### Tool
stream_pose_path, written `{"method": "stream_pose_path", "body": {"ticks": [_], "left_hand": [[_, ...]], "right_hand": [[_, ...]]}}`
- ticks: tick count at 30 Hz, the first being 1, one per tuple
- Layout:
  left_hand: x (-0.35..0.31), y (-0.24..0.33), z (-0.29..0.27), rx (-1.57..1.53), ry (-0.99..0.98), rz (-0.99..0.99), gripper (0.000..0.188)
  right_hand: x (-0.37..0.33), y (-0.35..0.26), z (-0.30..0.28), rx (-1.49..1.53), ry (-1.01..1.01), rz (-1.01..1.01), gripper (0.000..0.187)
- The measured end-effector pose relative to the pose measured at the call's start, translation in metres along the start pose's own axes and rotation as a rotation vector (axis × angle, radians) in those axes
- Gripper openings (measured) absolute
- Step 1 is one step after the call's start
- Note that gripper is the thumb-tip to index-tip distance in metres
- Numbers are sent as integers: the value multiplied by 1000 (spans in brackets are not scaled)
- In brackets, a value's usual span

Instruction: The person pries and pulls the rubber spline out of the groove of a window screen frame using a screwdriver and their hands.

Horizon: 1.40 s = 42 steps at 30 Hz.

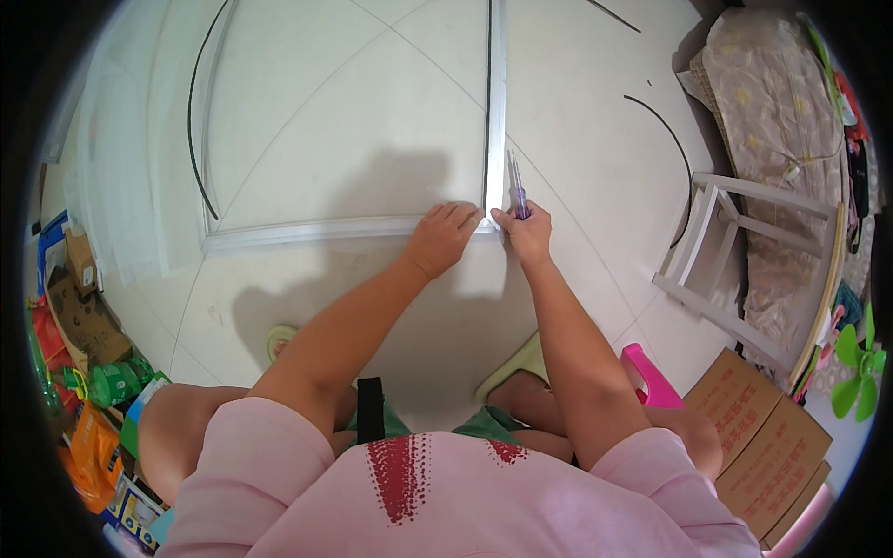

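At the near-right corner of a silver frame (pixel 316 229) lying on the floor (pixel 595 177), the left hand (pixel 442 238) is resting with bent fingers, its grip unclear, while the right hand (pixel 528 236) is gripping a purple-handled tool (pixel 521 203) just outside, which could scratch the frame if that wrist turns inward.

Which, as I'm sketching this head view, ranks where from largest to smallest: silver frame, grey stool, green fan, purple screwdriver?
1. Silver frame, running past the upper edge
2. Grey stool
3. Green fan
4. Purple screwdriver, partly hidden by the right hand
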<state>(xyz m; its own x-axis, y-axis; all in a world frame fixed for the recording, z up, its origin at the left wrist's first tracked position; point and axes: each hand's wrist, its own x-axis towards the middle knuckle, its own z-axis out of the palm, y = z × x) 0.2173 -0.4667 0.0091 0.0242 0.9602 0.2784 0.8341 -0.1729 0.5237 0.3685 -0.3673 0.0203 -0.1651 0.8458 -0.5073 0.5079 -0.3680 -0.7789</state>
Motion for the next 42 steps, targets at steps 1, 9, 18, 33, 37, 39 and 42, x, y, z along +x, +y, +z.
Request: {"method": "stream_pose_path", "body": {"ticks": [1, 9, 18, 33, 37, 39, 42], "left_hand": [[0, 0, -2, 1, -2, 1, 32], [17, -2, -10, 21, 8, 54, 11], [108, -37, 5, -701, 109, -999, 14], [137, -61, -4, -583, -290, -1011, 25], [140, -57, -2, -612, -270, -1035, 30], [138, -59, 1, -507, -294, -962, 30], [138, -66, 2, -589, -327, -882, 27]], "right_hand": [[-1, -7, 2, -77, 32, 32, 31], [13, -30, 2, 11, 178, 105, 29], [32, -69, 42, -318, 282, -20, 25], [67, -67, 51, -335, 298, -112, 24], [71, -66, 49, -270, 310, -67, 23], [70, -67, 51, -257, 302, -39, 24], [73, -67, 47, -261, 303, -10, 25]]}}
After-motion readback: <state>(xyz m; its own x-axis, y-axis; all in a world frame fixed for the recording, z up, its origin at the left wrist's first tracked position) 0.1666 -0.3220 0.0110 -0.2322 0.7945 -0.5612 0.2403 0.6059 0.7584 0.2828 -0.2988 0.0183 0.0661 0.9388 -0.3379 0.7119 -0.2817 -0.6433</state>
